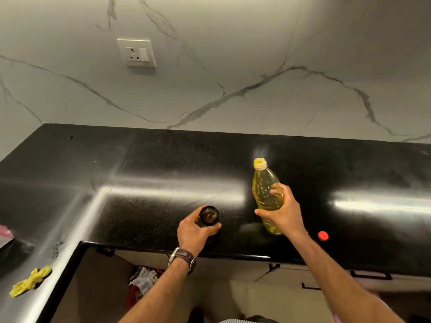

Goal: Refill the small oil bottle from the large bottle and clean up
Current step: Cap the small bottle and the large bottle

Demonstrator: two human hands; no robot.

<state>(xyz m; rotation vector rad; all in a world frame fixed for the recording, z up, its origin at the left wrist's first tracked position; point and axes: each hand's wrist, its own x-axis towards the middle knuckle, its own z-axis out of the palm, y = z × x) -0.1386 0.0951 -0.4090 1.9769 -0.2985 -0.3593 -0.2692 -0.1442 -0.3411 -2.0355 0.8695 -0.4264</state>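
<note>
The large clear plastic bottle [265, 187] of yellow oil stands uncapped on the black counter [151, 164], leaning slightly away from me. My right hand [283, 212] is wrapped around its lower half. To its left sits the small dark bottle [209, 215], its wide mouth open, with some oil inside. My left hand [194, 231] grips its side, a watch on the wrist. A red cap [323, 235] lies on the counter to the right of the large bottle.
A crumpled yellow cloth [30, 281] lies on the left arm of the L-shaped counter. A wall socket [137, 52] is on the marble backsplash. Below the counter edge sits a bin with wrappers [143, 279]. Something pink [5, 231] shows at the far left.
</note>
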